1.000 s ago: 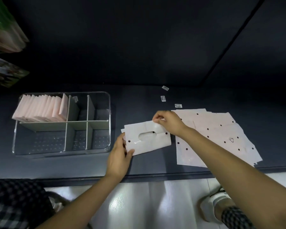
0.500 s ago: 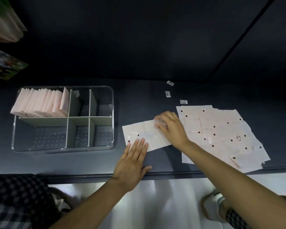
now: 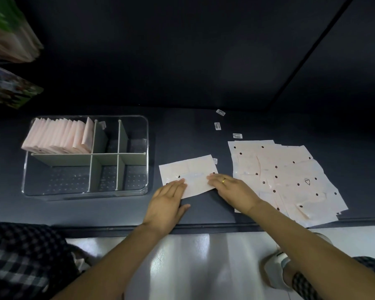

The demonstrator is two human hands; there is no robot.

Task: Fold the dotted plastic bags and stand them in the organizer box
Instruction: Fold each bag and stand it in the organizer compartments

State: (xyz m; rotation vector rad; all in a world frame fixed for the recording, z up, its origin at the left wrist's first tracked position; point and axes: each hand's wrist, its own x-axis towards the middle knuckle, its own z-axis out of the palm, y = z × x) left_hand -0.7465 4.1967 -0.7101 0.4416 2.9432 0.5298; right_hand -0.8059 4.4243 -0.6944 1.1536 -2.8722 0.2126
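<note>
Folded dotted bag (image 3: 188, 173) flat on the dark tabletop (image 3: 193, 131), left hand (image 3: 168, 200) and right hand (image 3: 231, 191) pressing its near edge, fingers straight, no grip, organizer box (image 3: 86, 192) left holding upright folded bags (image 3: 56, 137), unfolded pile (image 3: 286, 180) right.

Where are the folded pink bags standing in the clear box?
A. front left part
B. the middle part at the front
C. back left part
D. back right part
C: the folded bags stand in a row in the far left compartment of the organizer box; the other compartments show only the dotted floor.
</note>
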